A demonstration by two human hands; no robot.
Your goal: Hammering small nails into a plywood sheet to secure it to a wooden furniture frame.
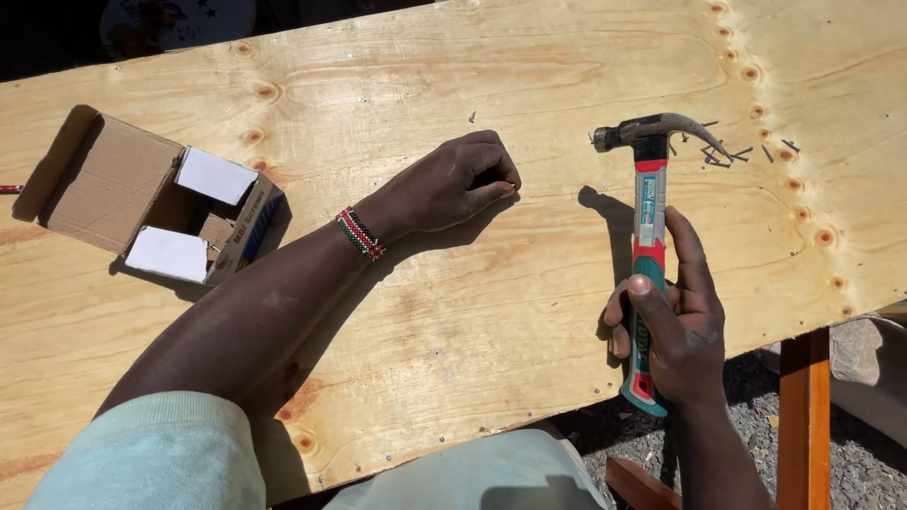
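Plywood [491, 312]: L hand [453, 184] curled, maybe pinching nail; R hand [675, 331] grips hammer [647, 217].

Sunlit gravel ground [624, 444], orange wooden frame [803, 416]

Plywood sheet [529, 283]: pale yellow, reddish knots. Hammer [647, 236]: dark grey head, red-and-teal grip. Cardboard box [151, 198]: brown, white flaps. Beaded bracelet [360, 233]: red, black, white, green bands. Sleeve [151, 458]: pale mint. Wooden leg [803, 416]: orange-brown.

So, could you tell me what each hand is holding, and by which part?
The right hand grips the red-and-teal-handled claw hammer by its lower handle. The left hand rests fisted on the plywood sheet; whether it pinches anything cannot be told.
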